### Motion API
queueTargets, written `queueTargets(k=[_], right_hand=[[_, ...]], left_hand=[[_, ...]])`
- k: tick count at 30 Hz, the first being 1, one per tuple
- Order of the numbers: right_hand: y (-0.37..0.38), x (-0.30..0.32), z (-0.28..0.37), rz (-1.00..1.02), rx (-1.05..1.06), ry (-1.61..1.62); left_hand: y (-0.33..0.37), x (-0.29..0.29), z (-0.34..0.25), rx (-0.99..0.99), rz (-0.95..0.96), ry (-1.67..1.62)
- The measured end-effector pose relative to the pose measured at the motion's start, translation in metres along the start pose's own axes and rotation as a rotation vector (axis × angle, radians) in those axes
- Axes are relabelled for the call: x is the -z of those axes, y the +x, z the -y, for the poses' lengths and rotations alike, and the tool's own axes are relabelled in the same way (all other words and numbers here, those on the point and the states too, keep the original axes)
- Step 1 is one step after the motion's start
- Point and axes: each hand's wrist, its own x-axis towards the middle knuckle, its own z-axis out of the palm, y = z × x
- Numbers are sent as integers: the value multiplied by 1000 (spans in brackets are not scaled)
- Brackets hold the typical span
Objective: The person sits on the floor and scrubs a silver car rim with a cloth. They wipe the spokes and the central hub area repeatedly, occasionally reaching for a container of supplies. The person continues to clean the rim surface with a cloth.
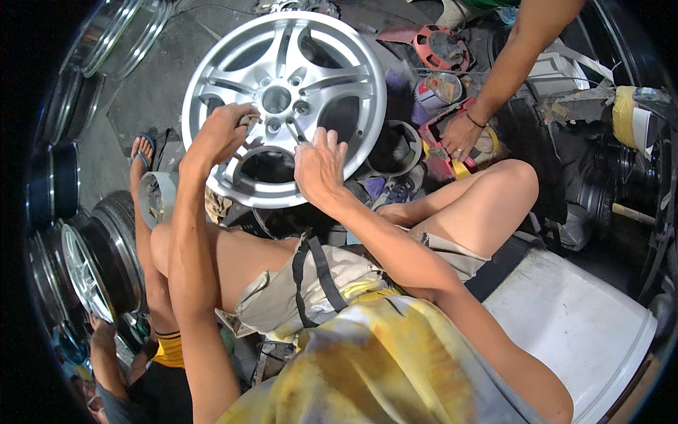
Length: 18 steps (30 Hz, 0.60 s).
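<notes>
A silver alloy wheel rim (361, 58) lies face up in front of my knees, with paired spokes around an open hub. My left hand (224, 134) is over its left spokes, fingers closed on a small greyish folded piece (248, 120) that may be sandpaper. On the lower right spoke, below the lug holes, rests my right hand (321, 166). Its fingers are slightly bent and apart, the tips pale as if dusty, and I see nothing held in them. Part of the rim's near edge is hidden behind my right hand.
Another person's hand (462, 136) reaches from the upper right into a red container (429, 138) beside an open tin (439, 90). Several rims and tyres (116, 233) stand at left, where another person crouches. A white panel (565, 318) lies at lower right.
</notes>
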Motion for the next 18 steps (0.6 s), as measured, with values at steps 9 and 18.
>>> queueTargets(k=[9, 18], right_hand=[[42, -21, 5, -43, 69, -111], [-17, 23, -21, 253, 98, -261]], left_hand=[[13, -25, -6, 29, 143, -11], [18, -65, -11, -183, 119, 174]])
